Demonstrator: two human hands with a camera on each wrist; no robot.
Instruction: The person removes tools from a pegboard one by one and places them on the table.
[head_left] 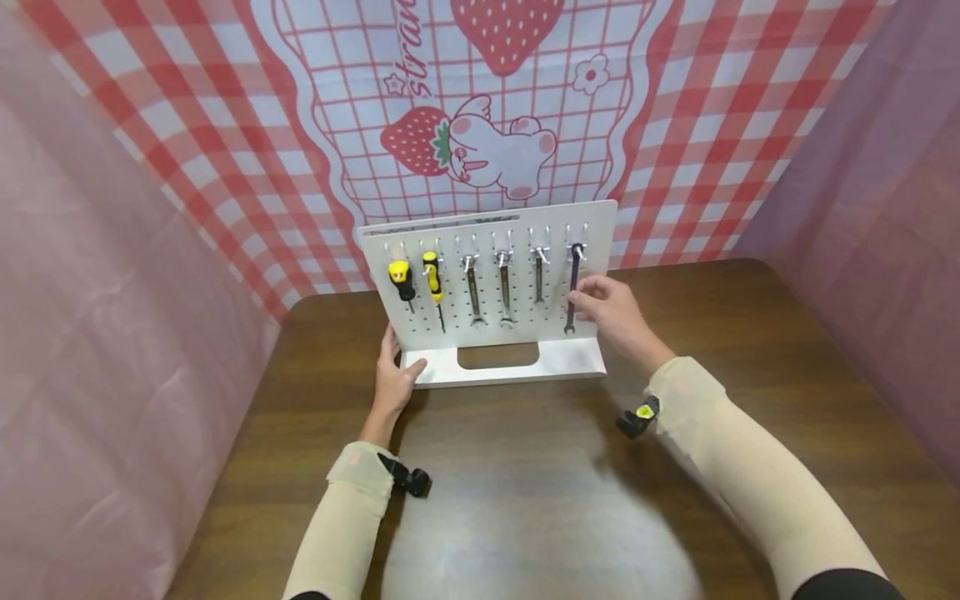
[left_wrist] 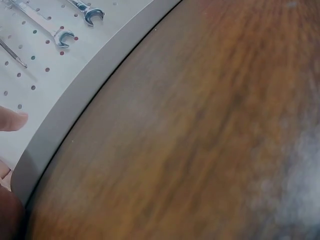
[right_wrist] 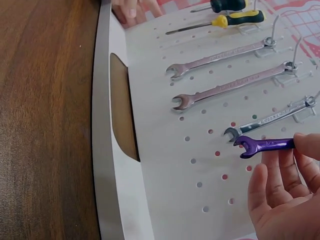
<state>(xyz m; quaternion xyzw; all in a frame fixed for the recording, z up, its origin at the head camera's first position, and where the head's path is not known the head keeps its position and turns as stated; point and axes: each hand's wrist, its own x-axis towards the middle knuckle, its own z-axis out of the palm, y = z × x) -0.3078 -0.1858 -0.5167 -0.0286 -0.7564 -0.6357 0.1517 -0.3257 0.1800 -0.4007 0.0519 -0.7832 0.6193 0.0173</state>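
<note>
A white pegboard stand (head_left: 525,358) stands upright on the table. My left hand (head_left: 393,385) grips its lower left corner, the thumb on the base and the fingers along the side edge. With my right hand (head_left: 617,315) I pinch a purple combination wrench (right_wrist: 267,145) between thumb and fingers; its upper end is at the rightmost hook and its open jaw points down. Beside it hang three silver wrenches (right_wrist: 232,89). Further left are a stubby yellow-and-black screwdriver (head_left: 401,279) and a longer yellow-and-black screwdriver (head_left: 433,279).
The stand sits toward the back of a brown wooden table (head_left: 510,467). Behind it hangs a red-checked strawberry cloth (head_left: 690,125), and pink curtains (head_left: 97,333) flank the table. An oblong cutout (head_left: 498,357) opens in the stand's base.
</note>
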